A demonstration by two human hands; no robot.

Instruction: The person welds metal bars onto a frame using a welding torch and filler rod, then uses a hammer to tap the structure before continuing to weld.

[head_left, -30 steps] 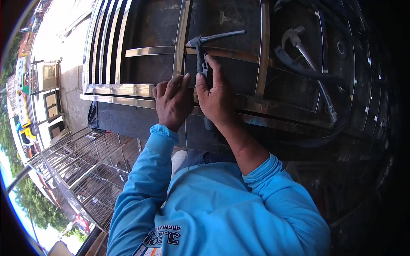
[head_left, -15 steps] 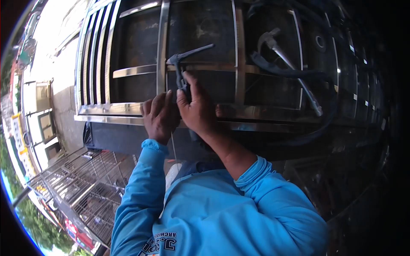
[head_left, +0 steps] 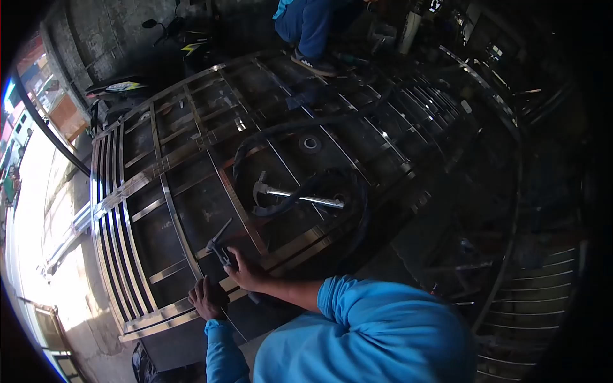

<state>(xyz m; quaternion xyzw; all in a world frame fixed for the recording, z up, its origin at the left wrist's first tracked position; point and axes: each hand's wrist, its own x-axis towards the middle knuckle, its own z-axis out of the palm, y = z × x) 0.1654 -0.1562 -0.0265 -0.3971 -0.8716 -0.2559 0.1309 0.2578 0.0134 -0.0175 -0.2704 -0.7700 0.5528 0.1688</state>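
Observation:
My right hand [head_left: 248,273] is closed around the handle of a dark welding torch [head_left: 219,245], which has a long thin cap sticking up to the right. Beside it, my left hand [head_left: 208,299] rests at the near edge of a shiny metal frame [head_left: 172,314], fingers bent. A thin rod [head_left: 235,325] extends from under this hand towards my body; its other end is hidden. A claw hammer [head_left: 300,198] with a bright handle lies on the frame beyond my hands, partly crossed by a thick dark hose [head_left: 281,205].
The frame of crossing metal bars spans a dark work surface. A roll of tape [head_left: 310,144] lies among the bars. Another person [head_left: 311,32] is at the far side, a shoe near the frame. A motorcycle [head_left: 185,41] stands behind, and curved metal bars [head_left: 511,217] are at right.
The view has swung up and to the right, bringing the frame's far side and another person into sight. Both hands stay at the near edge, the right still holding the torch.

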